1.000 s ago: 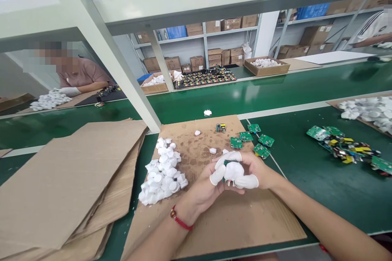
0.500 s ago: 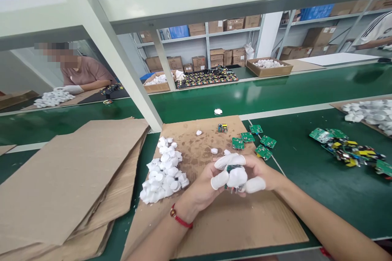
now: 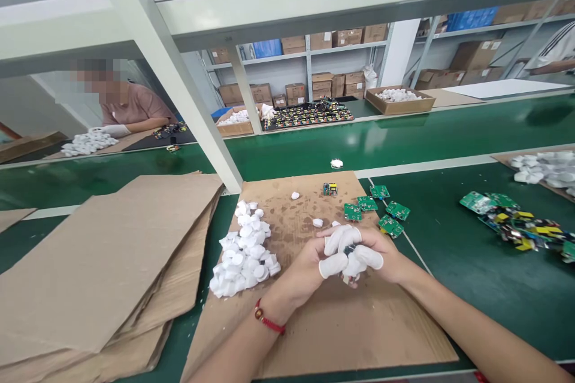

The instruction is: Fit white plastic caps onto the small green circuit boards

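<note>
My left hand (image 3: 309, 266) and my right hand (image 3: 380, 254) meet over a brown cardboard sheet (image 3: 323, 323), both wearing white finger cots. Together they clasp a small white plastic cap with a circuit board (image 3: 350, 262) tucked in it; metal pins stick out below. Both hands are closed round it. A heap of white plastic caps (image 3: 245, 251) lies just left of my left hand. Several green circuit boards (image 3: 377, 209) lie beyond my right hand, at the sheet's far right corner.
Stacked cardboard sheets (image 3: 99, 263) cover the left of the green bench. A slanted frame post (image 3: 179, 96) rises ahead. More boards lie in a pile (image 3: 516, 221) at right, with white caps (image 3: 543, 167) beyond. A person (image 3: 130, 108) works across the conveyor.
My fingers have closed tighter round the cap, hiding more of it, and the hands have shifted slightly right in the picture as my head moved.
</note>
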A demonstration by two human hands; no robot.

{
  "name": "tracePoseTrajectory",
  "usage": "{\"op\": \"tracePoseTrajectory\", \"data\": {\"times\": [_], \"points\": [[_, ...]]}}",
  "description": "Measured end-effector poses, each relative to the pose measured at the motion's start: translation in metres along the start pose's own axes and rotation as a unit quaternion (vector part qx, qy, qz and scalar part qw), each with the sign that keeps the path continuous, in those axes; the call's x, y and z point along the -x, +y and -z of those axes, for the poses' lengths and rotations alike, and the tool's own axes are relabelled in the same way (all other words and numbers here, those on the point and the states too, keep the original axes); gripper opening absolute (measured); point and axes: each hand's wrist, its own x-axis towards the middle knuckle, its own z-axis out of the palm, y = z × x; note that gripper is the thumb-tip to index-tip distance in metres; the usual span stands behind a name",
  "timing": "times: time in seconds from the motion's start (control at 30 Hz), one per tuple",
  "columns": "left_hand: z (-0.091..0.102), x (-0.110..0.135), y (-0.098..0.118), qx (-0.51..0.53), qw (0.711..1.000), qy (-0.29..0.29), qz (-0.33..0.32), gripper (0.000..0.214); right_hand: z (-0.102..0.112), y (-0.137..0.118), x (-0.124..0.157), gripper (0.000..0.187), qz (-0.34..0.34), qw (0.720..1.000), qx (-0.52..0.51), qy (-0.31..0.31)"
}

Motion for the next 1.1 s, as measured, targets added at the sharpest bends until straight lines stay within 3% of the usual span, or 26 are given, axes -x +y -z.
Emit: {"op": "tracePoseTrajectory", "data": {"times": [0.17, 0.23, 0.33, 0.53, 0.63, 0.7, 0.8, 0.97, 1.1], "points": [[-0.003, -0.001, 0.001, 0.002, 1.000, 0.016, -0.014, 0.033, -0.011, -0.001, -0.001, 0.025, -0.018, 0.999, -0.029, 0.035], [-0.005, -0.001, 0.003, -0.004, 0.999, 0.028, -0.021, 0.037, -0.015, -0.001, -0.002, 0.026, -0.017, 0.997, -0.031, 0.063], [-0.005, -0.002, 0.002, 0.022, 0.999, 0.028, -0.021, 0.034, -0.015, 0.000, -0.001, 0.029, -0.024, 0.998, -0.034, 0.053], [0.003, -0.005, -0.006, 0.167, 0.982, 0.039, 0.077, 0.046, -0.003, -0.001, 0.003, 0.077, -0.002, 0.997, -0.063, 0.037], [0.005, -0.007, -0.005, 0.170, 0.978, 0.060, 0.107, 0.058, -0.002, -0.006, 0.002, 0.086, -0.057, 0.995, -0.077, -0.012], [0.004, -0.006, -0.003, 0.143, 0.980, 0.078, 0.112, 0.063, -0.004, -0.007, 0.001, 0.079, -0.091, 0.995, -0.037, -0.016], [0.002, -0.005, -0.002, 0.101, 0.986, 0.090, 0.100, 0.068, -0.007, -0.007, -0.001, 0.061, -0.085, 0.996, 0.036, 0.001], [0.004, 0.000, -0.004, 0.012, 0.999, 0.040, 0.031, 0.068, -0.005, -0.005, 0.000, 0.058, -0.056, 0.992, 0.107, 0.024], [0.005, 0.003, 0.002, -0.078, 0.996, -0.032, 0.016, 0.059, -0.001, -0.004, 0.000, 0.046, 0.049, 0.964, 0.259, 0.021]]}}
